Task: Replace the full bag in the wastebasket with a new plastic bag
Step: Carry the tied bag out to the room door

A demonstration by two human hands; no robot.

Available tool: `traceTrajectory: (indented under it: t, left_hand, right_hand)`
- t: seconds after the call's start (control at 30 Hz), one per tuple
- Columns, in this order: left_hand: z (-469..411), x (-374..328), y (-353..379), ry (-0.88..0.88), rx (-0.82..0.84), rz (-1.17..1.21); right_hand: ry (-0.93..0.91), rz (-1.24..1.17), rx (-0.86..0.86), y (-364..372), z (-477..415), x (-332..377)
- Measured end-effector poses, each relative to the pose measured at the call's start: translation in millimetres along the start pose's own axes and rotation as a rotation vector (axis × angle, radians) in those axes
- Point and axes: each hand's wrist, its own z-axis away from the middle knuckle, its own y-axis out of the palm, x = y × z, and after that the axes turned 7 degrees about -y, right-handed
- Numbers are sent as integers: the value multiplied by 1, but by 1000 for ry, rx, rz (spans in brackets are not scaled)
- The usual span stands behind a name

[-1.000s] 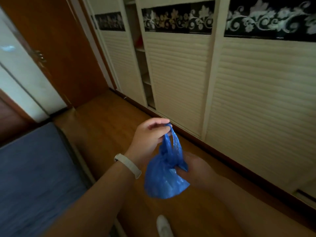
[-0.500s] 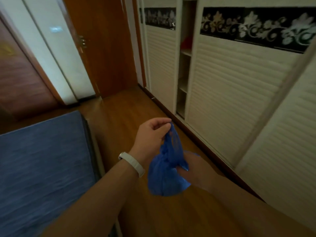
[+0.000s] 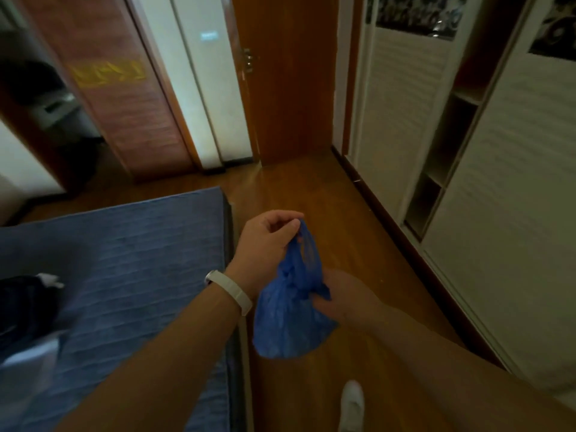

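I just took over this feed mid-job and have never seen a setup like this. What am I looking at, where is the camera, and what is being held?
There is no machine here: a person works with two bare hands, and the single picture comes from a wide-angle camera worn on the head, looking forward and down, so the arms reach in from the bottom edge. The left hand, with a white wristband, pinches the top handles of a filled blue plastic bag. The right hand grips the bag at its side, near the knot. The bag hangs in the air above the brown wooden floor. To the left lies a blue-covered bed; to the right stand white slatted wardrobe doors; ahead is a brown wooden door. No wastebasket is in view.
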Motion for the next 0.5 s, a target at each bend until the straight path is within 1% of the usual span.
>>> traceTrajectory:
  t: [0.23,0.33,0.47,0.5]
  left_hand:
    - [-108,6,-39,-36,-186,34]
    - [-153,-5,-51,-67,-224,87]
    - [-220,-28,-68,-24,-297,103]
    - [-233,-30,-72,-19,-304,102]
  right_hand:
    - [-184,-55,48,-8,-127,-28]
    - [-278,-53,40,-21,-178,-39]
    - [-384,16,34,-49,-252,-43]
    - [-384,17,33,-54,-268,-44]
